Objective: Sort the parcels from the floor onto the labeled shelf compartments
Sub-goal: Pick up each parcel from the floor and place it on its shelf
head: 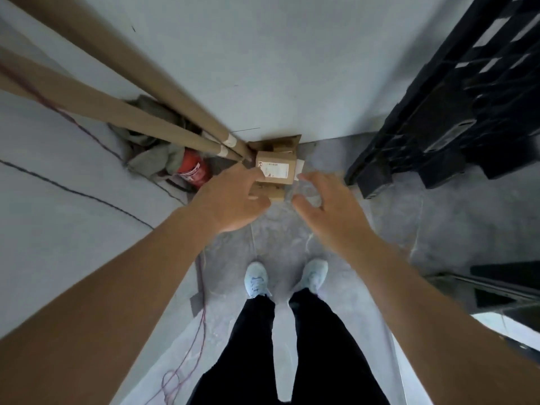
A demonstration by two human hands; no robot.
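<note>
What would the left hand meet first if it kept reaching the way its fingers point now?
Most likely the labeled cardboard parcel on top of the stack: the left hand is open, its fingertips at the box's left edge. Whether they already touch is unclear from this single view.

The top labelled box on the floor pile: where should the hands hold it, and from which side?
Grip the top box by its two short side faces, left hand and right hand pressing inward from above. Probably best, since cardboard tubes crowd its far left corner.
</note>
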